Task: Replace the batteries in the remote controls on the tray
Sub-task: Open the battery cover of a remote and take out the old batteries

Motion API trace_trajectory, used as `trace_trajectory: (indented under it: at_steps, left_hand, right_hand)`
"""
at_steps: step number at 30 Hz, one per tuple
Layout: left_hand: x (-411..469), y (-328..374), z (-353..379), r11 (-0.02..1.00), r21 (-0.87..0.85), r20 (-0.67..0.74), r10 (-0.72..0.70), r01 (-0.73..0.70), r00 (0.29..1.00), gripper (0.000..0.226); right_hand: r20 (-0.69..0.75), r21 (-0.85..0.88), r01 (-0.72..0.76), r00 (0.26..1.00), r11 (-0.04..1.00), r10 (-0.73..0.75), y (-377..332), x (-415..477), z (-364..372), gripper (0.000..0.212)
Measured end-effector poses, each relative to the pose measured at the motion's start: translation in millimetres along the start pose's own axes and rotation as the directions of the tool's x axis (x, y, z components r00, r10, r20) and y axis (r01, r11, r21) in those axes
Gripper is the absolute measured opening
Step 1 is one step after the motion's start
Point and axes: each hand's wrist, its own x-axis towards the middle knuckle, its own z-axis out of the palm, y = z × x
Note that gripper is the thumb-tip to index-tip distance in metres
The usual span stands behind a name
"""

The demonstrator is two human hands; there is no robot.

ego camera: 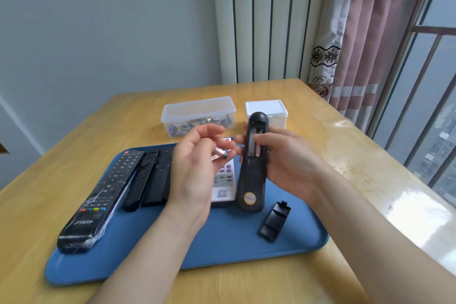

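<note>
Right, from my end I see the right hand (283, 155) wrapped round a black remote (250, 180), fingers curled across its back and thumb hidden behind. The remote stands nearly upright above the blue tray (222, 249), its lower end just over the tray floor. Its back faces me, and the battery compartment (254, 145) in its upper half is uncovered. Something pale and metallic shows inside, but it is too blurred for me to name.

The left hand (195, 168) hovers just beside the remote, palm turned toward it, fingers loosely bent. It pinches a small battery (221, 155) at the fingertips. Motion blur hides exactly which fingers grip it.

The battery cover (275, 221) lies loose on the tray, near its right edge, apart from the held remote. On the left side of the tray rests a large black remote (98, 195) in clear wrapping. Two slim black remotes (142, 180) (159, 177) lie side by side next to it. A white remote (224, 185) lies partly hidden behind the left hand.

Beyond the tray, on the wooden table (345, 155), stands a clear lidded box (197, 116) with batteries inside. A white lidded box (267, 110) stands just beside it on the right.
</note>
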Motion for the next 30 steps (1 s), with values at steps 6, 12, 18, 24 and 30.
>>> trace_trajectory:
  at_steps: [6, 12, 18, 24, 30]
  left_hand:
    - [2.9, 1.4, -10.1, 0.691, 0.697, 0.195, 0.075, -0.192, 0.978, 0.019]
    - [4.1, 9.0, -9.3, 0.954, 0.300, 0.128, -0.021, -0.018, 0.992, 0.006]
    - [13.1, 16.0, -21.1, 0.998, 0.046, -0.018, 0.051, -0.050, 0.999, 0.008]
    - [8.1, 3.6, -11.7, 0.968, 0.236, 0.050, 0.081, -0.091, 0.995, 0.040]
    - [4.4, -4.9, -7.4, 0.907, 0.386, 0.114, 0.137, -0.171, 0.984, 0.028]
  right_hand:
    - [-0.124, 0.410, 0.159, 0.985, 0.898, -0.118, -12.5, 0.8, -4.6, 0.018]
    - [-0.081, 0.294, 0.146, 0.989, 0.945, -0.127, -16.0, -3.2, -4.3, 0.015]
    - [0.196, -0.182, -0.095, 0.972, 0.979, 0.131, -9.0, -16.9, 4.7, 0.015]
    - [0.154, -0.168, -0.013, 0.987, 0.986, 0.039, 14.3, -16.0, 25.2, 0.019]
    - [-0.014, -0.215, -0.014, 1.000, 0.976, 0.011, 10.5, -17.3, 27.7, 0.020]
